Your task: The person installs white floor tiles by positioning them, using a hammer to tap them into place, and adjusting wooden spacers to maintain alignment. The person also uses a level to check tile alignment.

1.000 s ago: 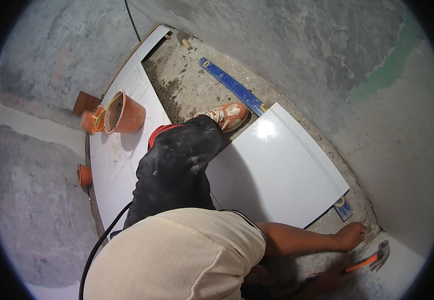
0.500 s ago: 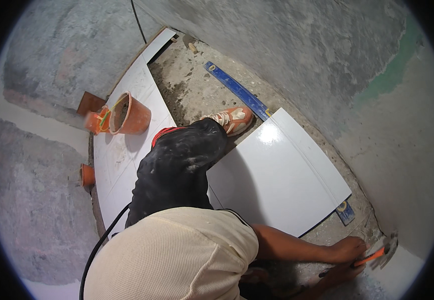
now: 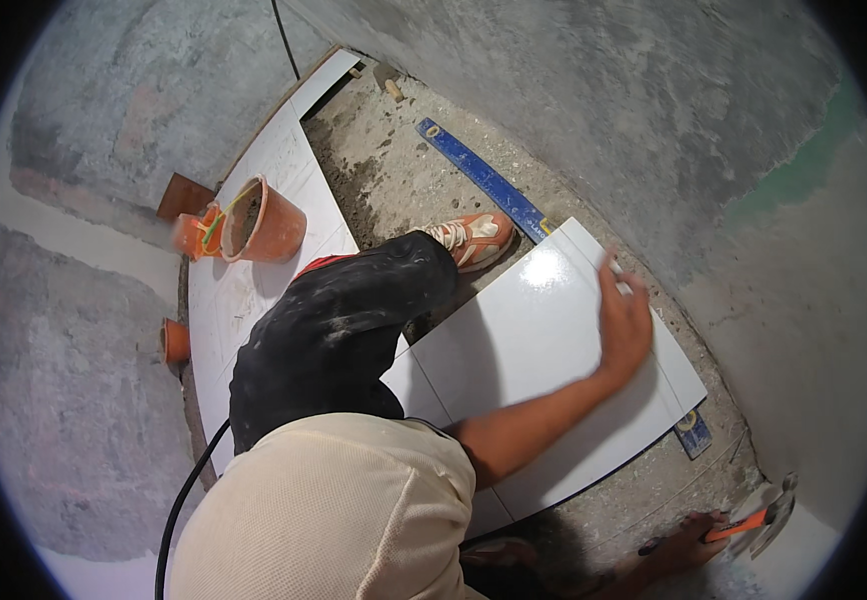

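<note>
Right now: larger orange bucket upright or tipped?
Upright: the larger orange bucket sits base-down on white tiles, open mouth facing up. Fill level: cannot tell.

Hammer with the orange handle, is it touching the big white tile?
Apart. The head view shows bare grey floor between the hammer and the big white tile.

Hammer (image 3: 739, 526) pt. behind R hand (image 3: 692, 545)

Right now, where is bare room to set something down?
Concrete floor lies mostly bare between the left white tiles and blue spirit level, beyond the orange sneaker. The large tile has room between sneaker and left hand. Crowded: around the orange bucket, and where the right hand grips the hammer.
</note>
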`<move>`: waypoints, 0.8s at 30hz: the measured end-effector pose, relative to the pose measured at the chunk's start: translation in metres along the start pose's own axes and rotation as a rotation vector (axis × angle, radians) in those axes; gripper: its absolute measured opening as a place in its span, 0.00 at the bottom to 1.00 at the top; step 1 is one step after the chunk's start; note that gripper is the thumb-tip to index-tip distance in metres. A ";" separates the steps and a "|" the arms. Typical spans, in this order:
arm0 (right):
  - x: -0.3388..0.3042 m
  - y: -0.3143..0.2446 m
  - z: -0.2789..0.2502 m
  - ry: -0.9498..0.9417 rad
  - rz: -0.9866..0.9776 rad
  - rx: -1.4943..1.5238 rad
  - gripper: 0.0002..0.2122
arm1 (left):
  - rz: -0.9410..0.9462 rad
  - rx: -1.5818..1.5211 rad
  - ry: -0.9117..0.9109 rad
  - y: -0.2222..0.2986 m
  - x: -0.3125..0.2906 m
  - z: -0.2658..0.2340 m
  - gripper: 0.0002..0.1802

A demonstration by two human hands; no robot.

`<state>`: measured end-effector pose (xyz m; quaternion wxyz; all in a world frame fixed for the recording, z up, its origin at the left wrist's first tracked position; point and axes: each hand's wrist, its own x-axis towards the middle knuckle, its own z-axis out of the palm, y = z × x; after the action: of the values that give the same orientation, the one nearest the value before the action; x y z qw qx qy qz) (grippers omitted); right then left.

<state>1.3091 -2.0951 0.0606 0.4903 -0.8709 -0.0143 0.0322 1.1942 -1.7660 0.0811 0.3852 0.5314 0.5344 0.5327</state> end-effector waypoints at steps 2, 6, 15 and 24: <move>0.002 0.003 0.001 0.011 -0.006 -0.023 0.16 | 0.065 0.044 0.162 -0.043 0.060 -0.004 0.39; 0.001 0.011 0.002 0.003 -0.054 -0.030 0.15 | -0.132 0.034 0.296 -0.084 0.165 -0.038 0.38; -0.007 -0.005 -0.001 0.012 -0.033 -0.136 0.16 | -0.089 0.294 0.131 -0.089 0.246 -0.030 0.28; -0.009 -0.007 0.005 0.004 -0.038 -0.117 0.17 | -0.043 -0.021 0.033 -0.088 0.249 -0.043 0.31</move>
<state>1.2993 -2.0878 0.0641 0.4390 -0.8977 -0.0317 0.0202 1.1039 -1.5172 0.0393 0.3930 0.5068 0.5464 0.5387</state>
